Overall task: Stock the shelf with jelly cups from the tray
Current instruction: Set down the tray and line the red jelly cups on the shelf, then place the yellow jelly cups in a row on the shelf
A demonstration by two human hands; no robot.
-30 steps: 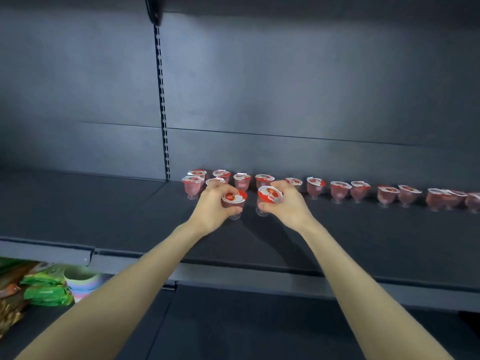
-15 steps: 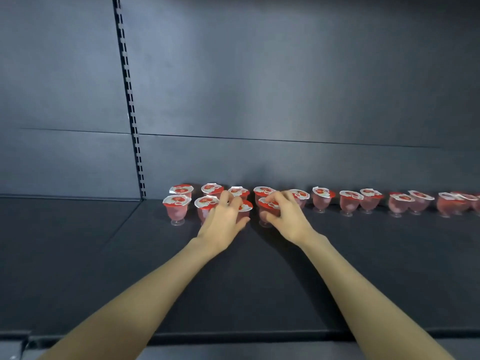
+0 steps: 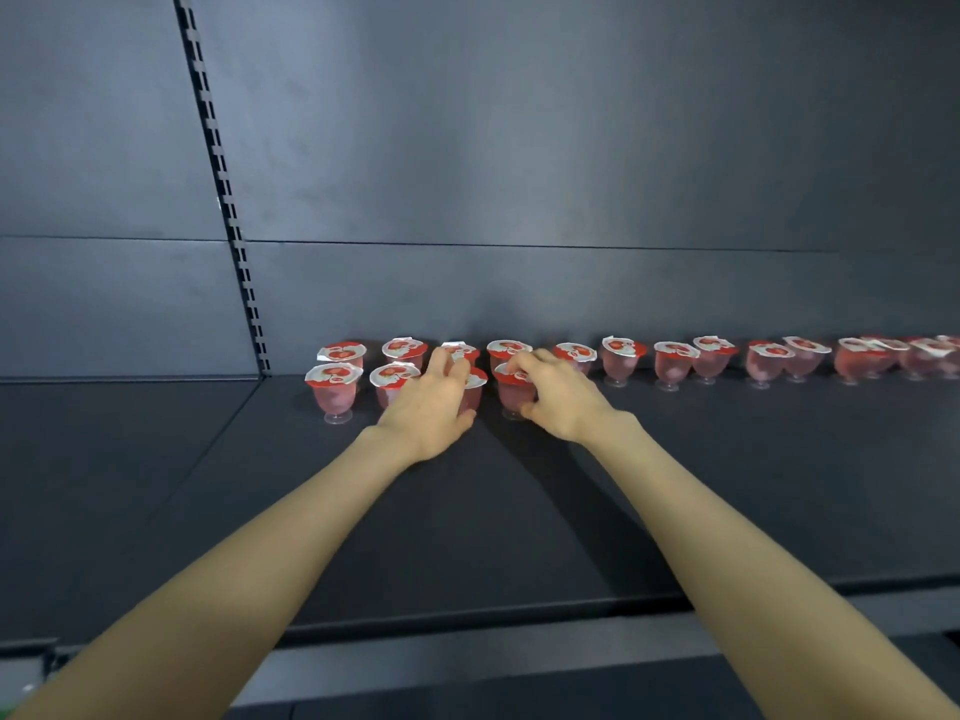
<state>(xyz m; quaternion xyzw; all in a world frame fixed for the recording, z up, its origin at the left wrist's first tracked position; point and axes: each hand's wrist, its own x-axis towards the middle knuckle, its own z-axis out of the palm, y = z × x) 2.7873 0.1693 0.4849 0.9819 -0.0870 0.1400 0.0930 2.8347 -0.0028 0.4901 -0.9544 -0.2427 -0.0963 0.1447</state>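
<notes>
I see my left hand (image 3: 431, 405) grasping a jelly cup (image 3: 477, 388), right hand (image 3: 563, 402) the neighbour cup (image 3: 511, 394) at 3 o'clock, likely steadying both to extend the shelf's (image 3: 519, 517) front row (image 3: 335, 389).

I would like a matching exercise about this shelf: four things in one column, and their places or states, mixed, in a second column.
1 left hand
2 right hand
3 leftmost front cup
4 slotted strip

A on the back wall, left of the cups
B holds the fourth front cup
C stands untouched
D holds the third front cup

Pairs: 1-D, 2-B, 3-C, 4-A
</notes>
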